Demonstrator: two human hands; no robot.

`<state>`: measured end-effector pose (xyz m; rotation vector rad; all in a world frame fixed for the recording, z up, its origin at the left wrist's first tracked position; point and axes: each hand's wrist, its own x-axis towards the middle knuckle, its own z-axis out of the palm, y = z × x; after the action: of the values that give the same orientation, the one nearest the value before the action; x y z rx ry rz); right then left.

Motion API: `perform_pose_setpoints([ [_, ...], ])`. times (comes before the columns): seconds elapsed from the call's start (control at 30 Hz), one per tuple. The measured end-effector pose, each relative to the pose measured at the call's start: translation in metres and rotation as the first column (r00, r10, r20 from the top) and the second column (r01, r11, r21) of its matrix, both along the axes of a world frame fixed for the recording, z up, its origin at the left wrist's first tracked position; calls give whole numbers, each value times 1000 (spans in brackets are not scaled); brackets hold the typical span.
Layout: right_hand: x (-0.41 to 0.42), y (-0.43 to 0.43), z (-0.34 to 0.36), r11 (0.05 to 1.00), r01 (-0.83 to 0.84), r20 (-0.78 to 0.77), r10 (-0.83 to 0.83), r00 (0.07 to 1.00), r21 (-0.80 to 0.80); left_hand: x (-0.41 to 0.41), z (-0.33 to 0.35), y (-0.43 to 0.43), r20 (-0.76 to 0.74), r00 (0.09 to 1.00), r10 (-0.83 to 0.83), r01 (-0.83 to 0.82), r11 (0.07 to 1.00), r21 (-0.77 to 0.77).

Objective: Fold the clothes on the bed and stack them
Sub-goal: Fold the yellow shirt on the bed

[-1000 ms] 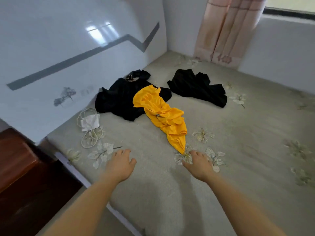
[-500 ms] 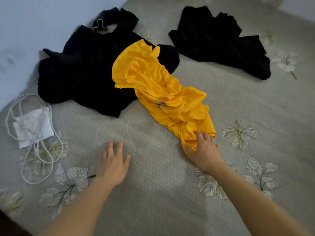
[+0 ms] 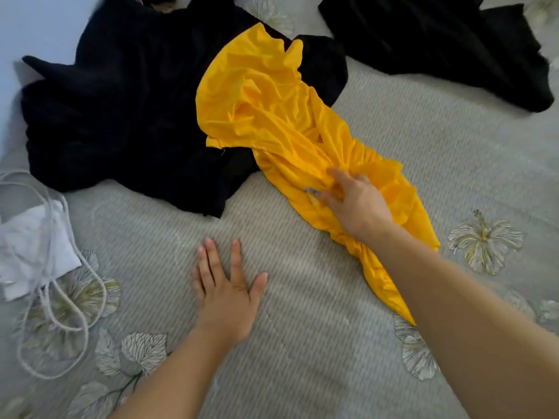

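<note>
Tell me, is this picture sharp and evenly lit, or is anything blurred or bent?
Head view: soft, even light, no glare; the right forearm looks motion-smeared near the edge; the left black garment loses its folds in darkness; the yellow garment shows crisp creases.

Right hand (image 3: 357, 204): fingers bunched into the crumpled yellow garment (image 3: 272, 101) at mid-length.
Left hand (image 3: 227, 297): flat, fingers spread, on the floral bed cover (image 3: 302, 358).
Beyond the left hand: black garment (image 3: 121, 116), partly under the yellow one.
Beyond the right hand: second black garment (image 3: 438, 34).
Left of the left hand: white cloth item (image 3: 33, 252) with looped cord.
</note>
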<state>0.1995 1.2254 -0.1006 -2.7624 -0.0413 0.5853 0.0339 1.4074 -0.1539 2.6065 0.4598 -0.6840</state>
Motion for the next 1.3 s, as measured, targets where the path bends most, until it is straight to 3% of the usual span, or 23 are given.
perform_pose_setpoints([
  [0.07,-19,1,-8,999,-7,29,8,1000,-33,0,-1,1,-11,1000,-7,7,1000,-29],
  [0.2,-76,-2,-8,993,63,36,-67,997,102,8,6,7,-178,983,-37,30,999,-42],
  [0.33,-129,-16,18,980,9,-181,27,983,197,16,50,11,-265,964,-30,-14,986,-164],
  [0.4,-150,-25,43,964,49,-212,7,977,261,11,74,5,-148,989,18,-60,958,-280],
  [0.47,-169,-33,75,941,123,-197,-62,978,315,-2,97,-4,60,998,15,7,940,-341],
  [0.57,-193,-41,132,928,128,-140,-84,987,350,-20,137,-23,370,925,-83,226,905,-361],
  [0.63,-206,-44,174,922,81,-108,-42,993,378,-26,170,-38,468,858,-209,407,834,-373],
  [0.73,-221,-54,238,900,51,-41,-37,998,433,-36,229,-57,465,825,-321,541,686,-487],
  [0.9,-245,-92,338,868,72,69,-122,990,492,-53,337,-84,480,836,-265,539,563,-627],
  [1.1,-280,-149,435,858,26,404,-268,875,513,-71,458,-141,486,773,-408,631,422,-651],
  [1.17,-294,-169,455,799,10,429,-333,840,602,-84,490,-168,501,758,-419,649,407,-642],
  [1.3,-329,-220,475,518,42,280,-527,802,854,-113,532,-223,558,791,-250,606,444,-660],
])
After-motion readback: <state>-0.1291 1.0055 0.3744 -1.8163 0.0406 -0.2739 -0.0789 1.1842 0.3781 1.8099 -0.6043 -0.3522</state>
